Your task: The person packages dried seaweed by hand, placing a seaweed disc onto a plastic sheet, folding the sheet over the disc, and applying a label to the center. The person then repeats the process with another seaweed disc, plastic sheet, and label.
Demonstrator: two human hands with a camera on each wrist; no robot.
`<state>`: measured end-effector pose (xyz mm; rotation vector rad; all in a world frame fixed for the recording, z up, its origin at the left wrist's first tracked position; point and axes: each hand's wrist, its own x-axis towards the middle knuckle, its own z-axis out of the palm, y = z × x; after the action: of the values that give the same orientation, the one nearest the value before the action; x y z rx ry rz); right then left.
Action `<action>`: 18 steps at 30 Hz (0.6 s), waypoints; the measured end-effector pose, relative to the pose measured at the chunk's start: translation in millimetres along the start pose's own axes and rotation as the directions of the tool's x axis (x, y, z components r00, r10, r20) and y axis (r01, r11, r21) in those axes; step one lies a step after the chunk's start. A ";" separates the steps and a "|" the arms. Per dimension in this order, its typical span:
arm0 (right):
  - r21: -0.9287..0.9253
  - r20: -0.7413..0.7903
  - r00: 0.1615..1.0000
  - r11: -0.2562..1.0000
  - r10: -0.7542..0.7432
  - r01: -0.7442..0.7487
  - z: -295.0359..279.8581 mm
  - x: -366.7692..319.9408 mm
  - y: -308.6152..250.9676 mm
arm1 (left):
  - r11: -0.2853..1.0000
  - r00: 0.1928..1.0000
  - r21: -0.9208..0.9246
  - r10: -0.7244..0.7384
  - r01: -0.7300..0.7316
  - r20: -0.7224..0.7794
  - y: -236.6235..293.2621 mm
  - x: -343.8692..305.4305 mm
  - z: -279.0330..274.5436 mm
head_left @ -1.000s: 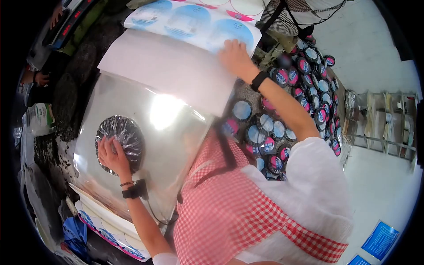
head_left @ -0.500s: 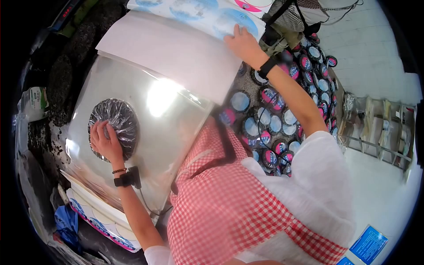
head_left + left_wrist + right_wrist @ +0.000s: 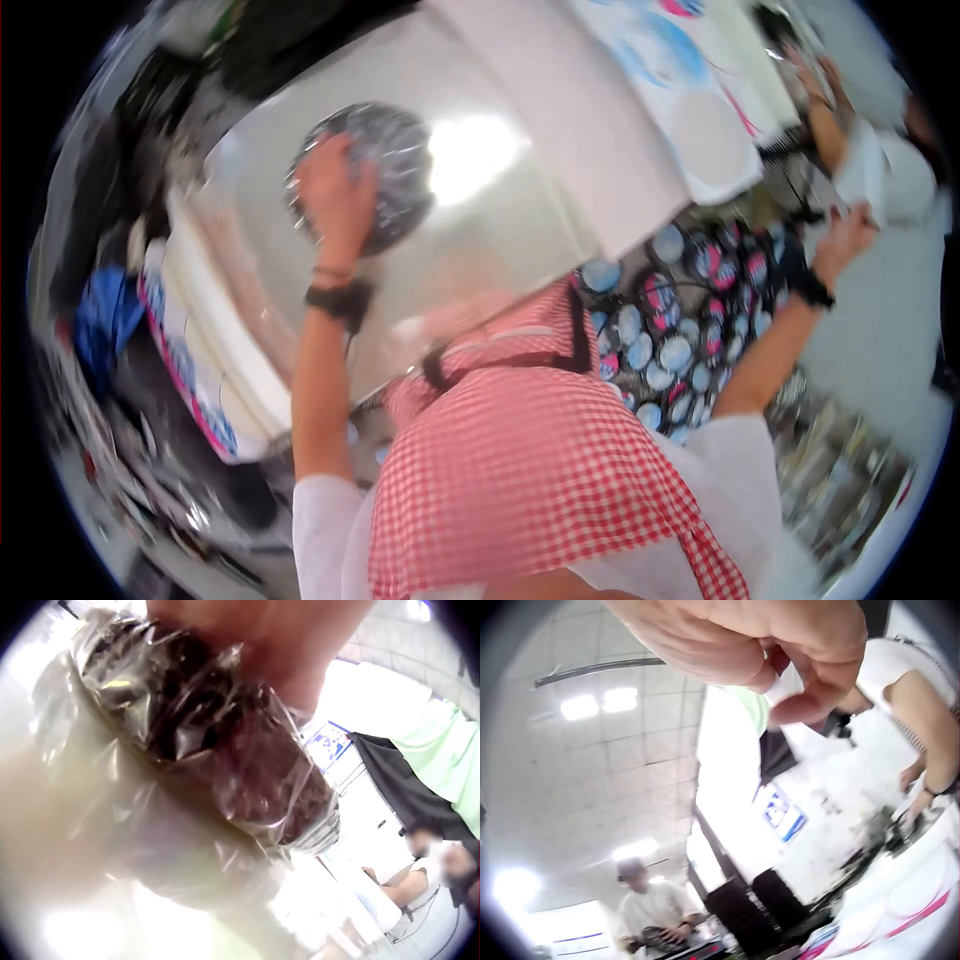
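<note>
Left hand [image 3: 340, 200] rests on a dark, film-wrapped disc [image 3: 405, 170] lying on the glossy tabletop [image 3: 490, 240] at the upper left of the head view; its fingers lie over the upper face, with the thumb set apart from them, and motion blur softens their outline. The left wrist view shows creased clear film over the dark contents directly beneath the hand. Right hand [image 3: 845, 245] is stretched out to the right side of the head view; in the right wrist view, its thumb and fingers are clamped on a small white piece [image 3: 786, 684], largely concealed by the hand. A plain pale sheet [image 3: 585, 130] and printed label sheet [image 3: 715, 140] occupy the upper middle and upper right. Numerous labelled discs [image 3: 675, 350], pink and blue, are massed right of centre. A checked apron [image 3: 500, 470] fills the lower middle; another person [image 3: 905, 170] appears at the upper right.
</note>
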<state>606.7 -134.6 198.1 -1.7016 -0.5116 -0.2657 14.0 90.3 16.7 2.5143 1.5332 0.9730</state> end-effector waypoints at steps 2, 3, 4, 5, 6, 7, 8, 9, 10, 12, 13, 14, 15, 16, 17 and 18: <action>0.202 0.249 0.963 0.978 -0.103 0.053 69.0 -99.7 -61.0 | 1.000 0.999 -0.004 -0.024 0.024 -0.022 2.4 -0.8 -1.1; 0.051 0.379 0.924 0.998 -0.058 0.042 93.5 -141.2 -48.2 | 0.999 0.999 -0.023 -0.038 0.038 -0.027 3.3 -0.1 -0.5; 0.071 0.508 0.857 0.996 -0.087 0.059 118.0 -190.1 -57.8 | 0.999 0.999 0.013 -0.045 0.046 -0.027 7.9 -1.9 -0.7; 0.161 0.654 0.741 0.985 -0.153 0.062 145.9 -245.1 -71.8 | 0.982 0.994 0.152 -0.113 0.109 0.014 22.1 0.5 -8.0; 0.272 0.760 0.605 0.962 -0.236 0.034 169.8 -295.7 -83.9 | 0.946 0.982 0.281 -0.183 0.163 0.045 37.1 2.1 -16.8; 0.372 0.812 0.486 0.928 -0.324 -0.003 191.0 -332.3 -90.0 | 0.948 0.971 0.229 -0.236 0.222 0.035 42.4 -2.9 -12.7; 0.455 0.812 0.398 0.890 -0.428 0.029 207.6 -356.4 -93.3 | 0.945 0.957 0.173 -0.287 0.279 0.025 40.6 -7.8 -5.0; 0.504 0.795 0.259 0.835 -0.549 0.222 224.9 -368.9 -92.7 | 0.961 0.966 0.115 -0.256 0.253 0.018 32.9 -10.9 -0.4; 0.550 0.772 0.097 0.736 -0.629 0.394 236.8 -378.3 -86.0 | 0.969 0.970 0.049 -0.242 0.242 -0.014 25.4 -13.2 3.4; 0.577 0.766 0.033 0.710 -0.642 0.403 246.7 -392.2 -81.6 | 0.966 0.969 -0.101 -0.243 0.239 -0.031 22.8 -16.1 6.5; 0.587 0.765 0.004 0.701 -0.644 0.405 248.9 -395.9 -80.2 | 0.938 0.955 -0.200 -0.295 0.285 -0.022 25.2 -16.9 4.2; 0.593 0.763 -0.033 0.680 -0.645 0.431 251.1 -396.0 -79.6 | 0.830 0.905 -0.389 -0.424 0.400 0.026 26.2 -18.8 6.9; 0.597 0.763 -0.069 0.659 -0.643 0.457 252.9 -394.0 -82.4 | 0.670 0.840 -0.554 -0.533 0.493 0.102 28.1 -21.4 10.1; 0.600 0.763 -0.105 0.638 -0.638 0.482 253.1 -392.0 -84.7 | 0.469 0.762 -0.684 -0.616 0.559 0.200 29.9 -25.1 12.8; 0.606 0.767 -0.130 0.642 -0.629 0.469 253.8 -390.7 -85.5 | 0.938 0.965 -0.236 -0.262 0.254 -0.001 12.9 -51.4 28.6; 0.613 0.768 -0.154 0.645 -0.621 0.457 255.1 -389.9 -86.8 | 0.898 0.951 -0.326 -0.308 0.296 0.016 15.0 -51.2 27.7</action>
<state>197.8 52.4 48.5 -1.1363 -2.3172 0.4087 24.3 48.7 -25.4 1.9755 1.5604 1.1177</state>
